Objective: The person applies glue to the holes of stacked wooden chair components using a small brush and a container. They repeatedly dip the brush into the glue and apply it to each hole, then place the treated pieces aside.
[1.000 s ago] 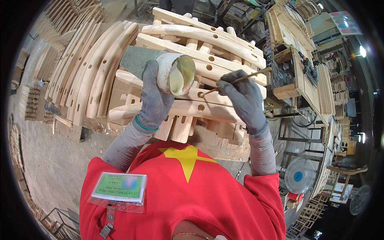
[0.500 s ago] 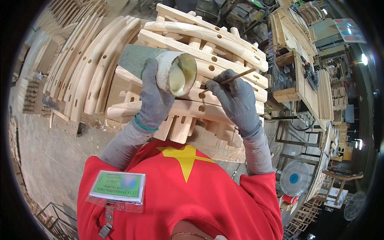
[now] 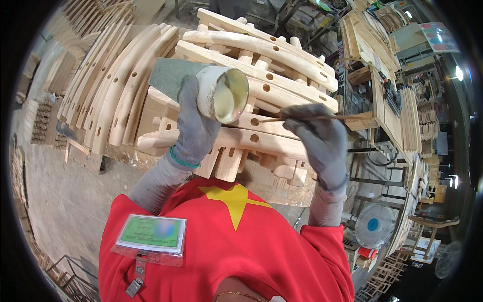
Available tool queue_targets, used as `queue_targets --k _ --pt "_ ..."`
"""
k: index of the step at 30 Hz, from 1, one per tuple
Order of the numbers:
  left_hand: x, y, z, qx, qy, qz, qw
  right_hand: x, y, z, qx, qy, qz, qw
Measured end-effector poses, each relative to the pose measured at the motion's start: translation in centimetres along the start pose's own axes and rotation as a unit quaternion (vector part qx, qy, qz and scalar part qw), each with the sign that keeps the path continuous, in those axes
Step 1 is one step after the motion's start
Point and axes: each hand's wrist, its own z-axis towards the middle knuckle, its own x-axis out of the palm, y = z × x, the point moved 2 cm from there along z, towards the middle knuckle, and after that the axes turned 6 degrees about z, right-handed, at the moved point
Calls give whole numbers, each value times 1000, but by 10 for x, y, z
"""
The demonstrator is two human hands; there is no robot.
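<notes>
My left hand (image 3: 195, 121), in a grey glove, is closed round a whitish cup (image 3: 205, 93). The cup is tilted so that its mouth faces right, and a thick cream-coloured liquid (image 3: 224, 103) shows inside. A thin brown stick (image 3: 352, 117) is pinched in my gloved right hand (image 3: 322, 143), slightly blurred. Its left tip is at a round hole (image 3: 255, 122) in a curved pale wooden rail (image 3: 282, 128); whether it enters the hole I cannot tell. Just nearer lies another rail (image 3: 226, 138) with a similar hole.
Several holed rails lie across wooden pieces on the bench ahead. A grey-green flat piece (image 3: 168, 78) shows behind the cup. More curved rails (image 3: 105, 85) are stacked at left. On the right stand a wooden workbench (image 3: 385, 110) and a fan (image 3: 375, 225).
My right hand has moved right and nearer to me; the stick now lies almost level, its tip at the hole. My left hand holds the cup nearly still.
</notes>
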Motion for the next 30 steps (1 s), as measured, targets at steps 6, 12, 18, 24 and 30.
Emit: queue_targets --k 6,12,18,24,30 --pt "12 -3 -19 79 55 152 984 16 4 -25 -179 -76 153 969" --pt "23 -8 -22 101 27 20 994 24 -2 -50 -267 22 -139 953" --pt "21 -10 -20 91 100 -84 987 31 -14 -65 -273 -54 199 940" --pt "35 -13 -24 92 133 -5 987 33 -30 -62 -210 -88 272 935" --pt "19 -2 -17 80 36 86 992 23 -14 -59 -186 -109 290 932"
